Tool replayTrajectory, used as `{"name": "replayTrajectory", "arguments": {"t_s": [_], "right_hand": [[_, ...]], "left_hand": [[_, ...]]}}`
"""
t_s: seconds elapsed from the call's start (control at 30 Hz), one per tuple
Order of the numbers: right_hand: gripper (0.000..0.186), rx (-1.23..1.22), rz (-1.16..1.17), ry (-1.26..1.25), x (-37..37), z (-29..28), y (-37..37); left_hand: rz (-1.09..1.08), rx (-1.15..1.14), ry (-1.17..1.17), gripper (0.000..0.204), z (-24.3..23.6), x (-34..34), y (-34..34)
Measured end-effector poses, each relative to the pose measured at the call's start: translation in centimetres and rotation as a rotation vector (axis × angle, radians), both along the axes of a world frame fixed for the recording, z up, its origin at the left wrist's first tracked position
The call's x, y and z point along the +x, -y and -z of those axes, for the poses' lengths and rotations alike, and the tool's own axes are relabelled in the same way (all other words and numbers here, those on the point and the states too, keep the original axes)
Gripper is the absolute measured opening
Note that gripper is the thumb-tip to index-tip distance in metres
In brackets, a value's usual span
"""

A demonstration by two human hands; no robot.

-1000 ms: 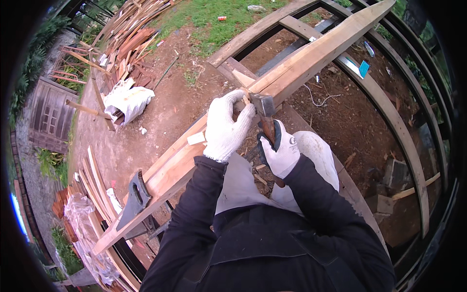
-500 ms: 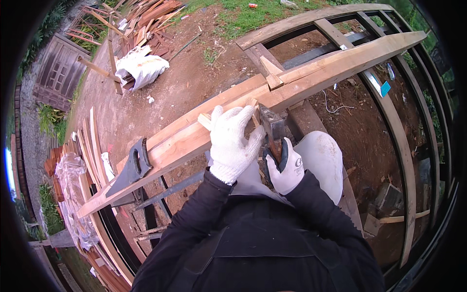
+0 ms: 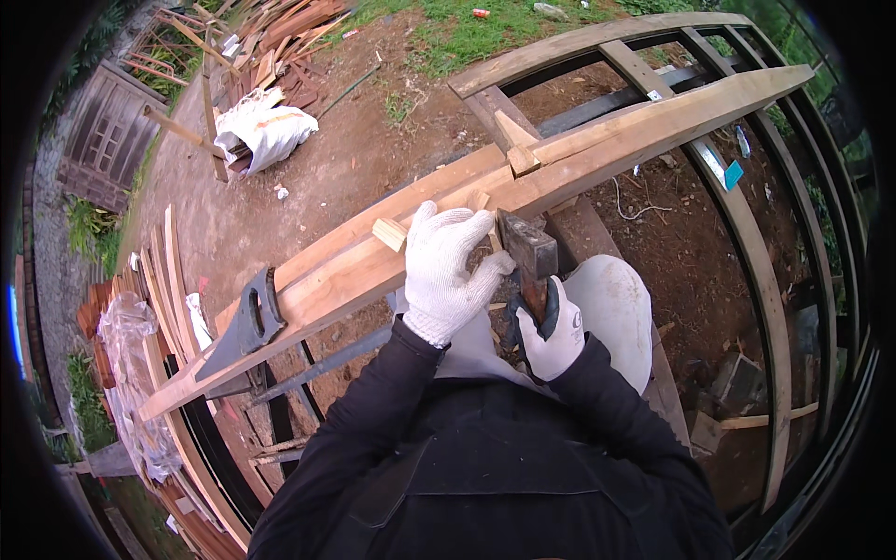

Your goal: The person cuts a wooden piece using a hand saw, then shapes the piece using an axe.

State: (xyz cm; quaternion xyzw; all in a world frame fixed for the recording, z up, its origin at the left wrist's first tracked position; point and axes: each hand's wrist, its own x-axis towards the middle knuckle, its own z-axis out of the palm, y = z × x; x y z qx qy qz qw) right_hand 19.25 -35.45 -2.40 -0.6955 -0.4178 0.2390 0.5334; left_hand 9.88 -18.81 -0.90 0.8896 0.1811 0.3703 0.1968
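The gloved left hand (image 3: 446, 266) is closed on the near edge of the long wooden beam (image 3: 560, 154); just right, the right hand (image 3: 553, 334) has its grip tight around the hammer (image 3: 529, 252), whose head touches the beam.

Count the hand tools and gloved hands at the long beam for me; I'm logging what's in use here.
Hammers: 1, the hammer held in the right hand
Handsaws: 1, the handsaw lying on the long wooden beam
Gloved hands: 2, the right hand and the left hand on the beam
Total: 4
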Motion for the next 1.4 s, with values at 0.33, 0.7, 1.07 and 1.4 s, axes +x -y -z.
{"name": "replayTrajectory", "arguments": {"t_s": [0.33, 0.7, 1.07, 1.4], "right_hand": [[0.033, -0.081, -0.077, -0.144, -1.0, 0.5, 0.0], [0.026, 0.025, -0.016, -0.275, 0.7, 1.0, -0.7], [0.022, -0.054, -0.013, -0.139, -0.4, 0.9, -2.9], [0.021, 0.097, 0.113, -0.015, -1.5, 2.8, -3.1]], "left_hand": [[-0.158, 0.007, 0.017, 0.041, 1.8, -1.7, 0.9], [-0.174, -0.089, 0.001, 0.032, 1.4, -1.4, 0.9], [-0.096, 0.071, -0.089, 0.048, 1.4, -2.1, 0.2], [-0.095, 0.033, 0.030, 0.048, 1.4, -1.9, 0.0]]}}
